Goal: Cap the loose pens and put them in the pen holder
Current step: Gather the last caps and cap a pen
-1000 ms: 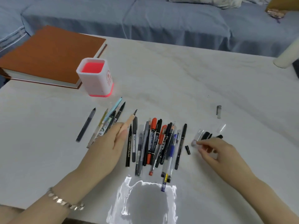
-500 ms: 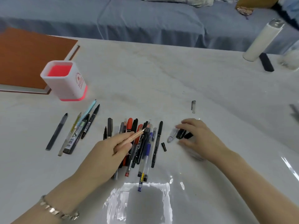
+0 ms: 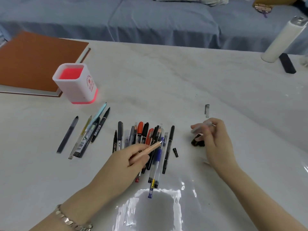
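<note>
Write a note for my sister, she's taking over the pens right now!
Left hand holds a peach pen above the main pile.
Right hand pinches a blurred clear cap; dark caps lie beneath it.
A second clear cap and a small black cap lie loose on the table.
A smaller pen group lies near the pen holder.
Done: nothing shows inside the holder.
Left: cap the pens, put them all in.

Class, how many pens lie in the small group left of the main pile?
5: grey pen leftmost, then yellow-clear pen, barcoded marker, teal pen, black fineliner rightmost. None seems hidden.
</note>
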A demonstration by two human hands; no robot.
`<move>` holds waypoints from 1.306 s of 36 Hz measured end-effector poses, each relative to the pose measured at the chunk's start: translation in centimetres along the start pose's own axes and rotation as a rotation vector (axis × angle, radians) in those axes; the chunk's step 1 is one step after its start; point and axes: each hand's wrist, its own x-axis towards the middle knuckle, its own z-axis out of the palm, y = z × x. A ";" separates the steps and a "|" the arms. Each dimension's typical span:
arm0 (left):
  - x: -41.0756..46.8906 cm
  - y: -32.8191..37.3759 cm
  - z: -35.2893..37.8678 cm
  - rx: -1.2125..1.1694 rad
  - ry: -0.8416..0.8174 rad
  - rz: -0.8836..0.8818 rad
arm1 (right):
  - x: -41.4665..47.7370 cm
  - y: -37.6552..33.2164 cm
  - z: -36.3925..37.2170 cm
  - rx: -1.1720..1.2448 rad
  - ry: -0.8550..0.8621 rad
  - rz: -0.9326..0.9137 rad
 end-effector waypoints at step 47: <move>-1.6 0.4 -1.8 -0.064 0.086 0.160 | -3.9 -4.9 5.1 0.584 -0.313 0.319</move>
